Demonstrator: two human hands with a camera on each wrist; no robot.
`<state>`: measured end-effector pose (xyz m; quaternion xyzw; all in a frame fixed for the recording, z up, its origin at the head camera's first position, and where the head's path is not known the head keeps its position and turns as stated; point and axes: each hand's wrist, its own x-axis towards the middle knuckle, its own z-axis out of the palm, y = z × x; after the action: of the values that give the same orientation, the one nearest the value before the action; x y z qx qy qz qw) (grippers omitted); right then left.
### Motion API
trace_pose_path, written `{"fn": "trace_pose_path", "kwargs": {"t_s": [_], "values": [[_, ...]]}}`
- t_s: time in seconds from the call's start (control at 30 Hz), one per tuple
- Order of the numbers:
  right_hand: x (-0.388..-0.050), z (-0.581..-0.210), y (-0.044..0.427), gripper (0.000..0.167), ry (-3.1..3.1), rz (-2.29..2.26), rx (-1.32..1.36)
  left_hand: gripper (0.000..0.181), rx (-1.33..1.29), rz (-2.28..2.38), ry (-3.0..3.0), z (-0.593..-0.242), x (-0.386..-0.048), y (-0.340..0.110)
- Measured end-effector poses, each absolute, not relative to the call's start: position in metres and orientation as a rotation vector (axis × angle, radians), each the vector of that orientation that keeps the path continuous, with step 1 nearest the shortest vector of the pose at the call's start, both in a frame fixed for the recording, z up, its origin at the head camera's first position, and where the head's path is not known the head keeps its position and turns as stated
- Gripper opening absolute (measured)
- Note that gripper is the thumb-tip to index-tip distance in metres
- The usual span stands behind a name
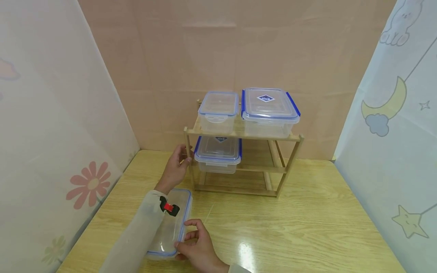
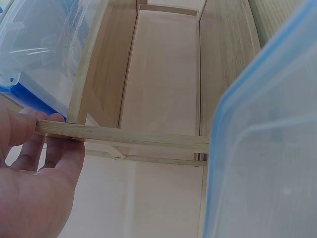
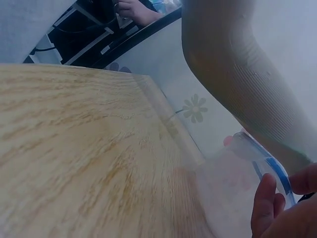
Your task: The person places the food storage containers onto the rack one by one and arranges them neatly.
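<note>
My left hand (image 1: 176,167) pinches the left front post of a wooden two-tier rack (image 1: 289,167); in the left wrist view, thumb and fingers lie on either side of the wooden bar (image 2: 133,136). Below that arm, a clear lidded food container (image 1: 170,231) with a light-blue seal rests on the table, partly covered by the sleeve. At its right side my right hand (image 1: 201,248) grips the rim, thumb on the lid edge. The right wrist view shows the container's corner (image 3: 233,183) between thumb and fingers.
Two lidded containers stand on the rack's top shelf, a smaller one (image 1: 218,104) and a larger blue-clipped one (image 1: 269,108). Another blue-clipped container (image 1: 218,151) sits on the shelf below, at the left. Patterned cloth walls (image 1: 92,113) flank the wood-grain table (image 1: 307,227).
</note>
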<state>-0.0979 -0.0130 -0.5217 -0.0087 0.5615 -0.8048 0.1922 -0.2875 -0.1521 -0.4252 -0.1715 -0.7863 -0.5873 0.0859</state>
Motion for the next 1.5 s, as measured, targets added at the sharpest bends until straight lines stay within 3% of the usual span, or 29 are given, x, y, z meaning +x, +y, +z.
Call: {"fn": "trace_pose_path", "kwargs": {"t_s": [1.5], "values": [[-0.104, -0.512, 0.046, 0.069, 1.705, -2.236, -0.119, 0.038, -0.538, -1.724, -2.349, -0.425, -0.288, -0.153]]}}
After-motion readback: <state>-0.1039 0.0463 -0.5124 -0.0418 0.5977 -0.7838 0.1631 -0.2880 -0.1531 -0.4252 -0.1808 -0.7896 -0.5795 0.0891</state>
